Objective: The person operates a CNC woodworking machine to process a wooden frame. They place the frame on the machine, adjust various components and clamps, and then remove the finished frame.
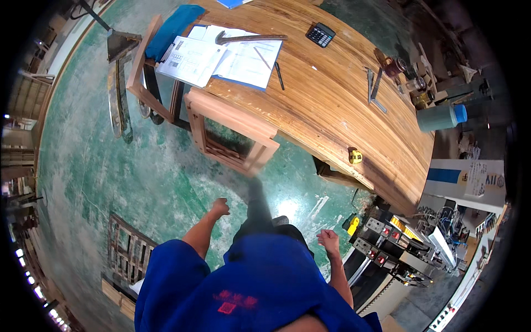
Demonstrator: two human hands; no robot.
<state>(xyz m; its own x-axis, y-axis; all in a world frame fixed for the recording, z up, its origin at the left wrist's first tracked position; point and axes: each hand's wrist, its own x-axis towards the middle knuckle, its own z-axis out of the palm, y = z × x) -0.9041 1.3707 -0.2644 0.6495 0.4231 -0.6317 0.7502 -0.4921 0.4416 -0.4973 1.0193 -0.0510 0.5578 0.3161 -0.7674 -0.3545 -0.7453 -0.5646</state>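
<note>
Below the table, my left hand (220, 207) hangs over the green floor with its fingers loosely curled and nothing visible in them. My right hand (328, 240) is also loosely curled and empty, near the machinery at the lower right. Above my hands, a pale wooden frame (235, 113) leans at the near edge of the wooden table (343, 94). Another narrow frame (135, 77) is at the table's left end. Papers on clipboards (191, 58) lie there with a long dark bar (251, 38) across them and a pen (279, 76) beside them. A yellow tape measure (355, 155) sits by the edge.
A calculator (321, 34), metal squares (374, 91) and a green cylinder (434, 119) are on the table. A pallet jack (119, 47) stands at upper left, a slatted wooden rack (127, 249) at lower left. Machinery (381, 243) and a pale panel (464, 180) occupy the right.
</note>
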